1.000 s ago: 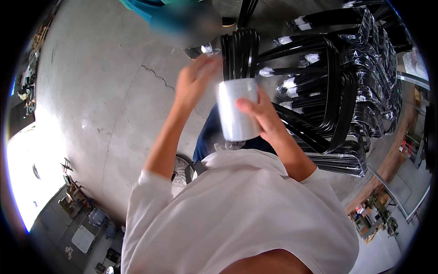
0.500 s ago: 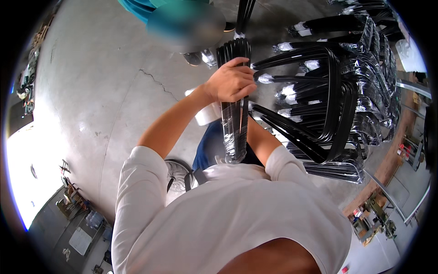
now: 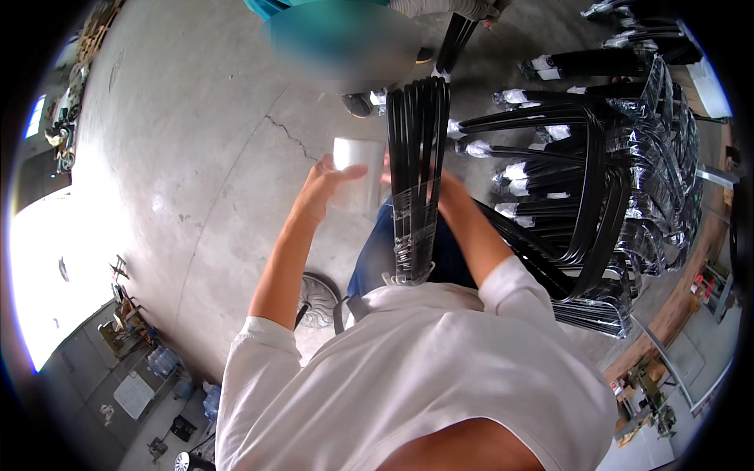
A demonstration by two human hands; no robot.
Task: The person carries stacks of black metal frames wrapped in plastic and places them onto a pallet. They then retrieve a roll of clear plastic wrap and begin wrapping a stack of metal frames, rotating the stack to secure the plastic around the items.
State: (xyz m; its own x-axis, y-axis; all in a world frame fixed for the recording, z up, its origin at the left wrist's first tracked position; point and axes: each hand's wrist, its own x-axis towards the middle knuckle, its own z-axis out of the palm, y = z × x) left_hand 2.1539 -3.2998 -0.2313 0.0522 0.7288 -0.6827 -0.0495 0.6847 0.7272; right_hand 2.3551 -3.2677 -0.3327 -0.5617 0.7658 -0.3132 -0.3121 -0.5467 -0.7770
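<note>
My left hand [image 3: 320, 187] grips a white roll [image 3: 357, 174] of wrapping film, held up just left of a bundle of black bent metal bars [image 3: 416, 157]. The bundle stands upright in front of me, and its lower part is bound in clear film [image 3: 411, 235]. My right hand [image 3: 449, 192] reaches in from the right and is mostly hidden behind the bundle. I cannot tell what it holds.
A tall stack of black curved metal frames [image 3: 605, 180] with plastic-wrapped ends fills the right side. Another person in a teal top [image 3: 338, 35] stands at the far side on cracked concrete floor [image 3: 196, 157]. A round fan [image 3: 318, 300] lies near my feet.
My left hand has left the top of the bundle and now holds the white roll to its left. The right hand has gone behind the bundle.
</note>
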